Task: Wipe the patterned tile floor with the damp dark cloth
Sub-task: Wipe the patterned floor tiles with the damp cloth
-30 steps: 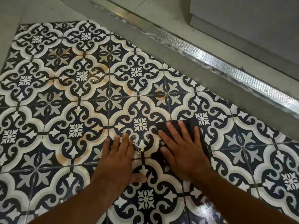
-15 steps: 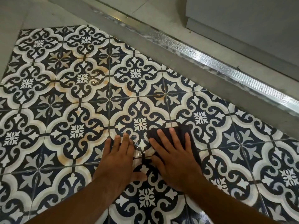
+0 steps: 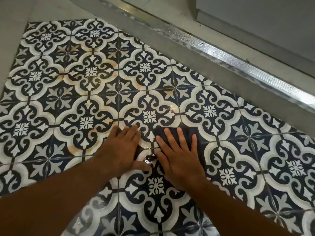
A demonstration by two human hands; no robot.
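The patterned tile floor fills most of the view, navy and white with orange-brown stains in places. A dark cloth lies flat on it near the middle. My right hand presses on the cloth with straight, spread fingers and covers most of it. Just to the left, my left hand rests flat on the bare tiles, fingers straight, thumb pointing right. A small wet puddle glistens between the two hands.
A shiny metal threshold strip runs diagonally across the upper right, with a grey concrete band below it. Plain grey floor borders the tiles at the upper left. A grey wall base stands at the top right.
My right hand has slid the cloth leftward over the tiles, closer to the left hand. The left hand has stayed in place on the floor.
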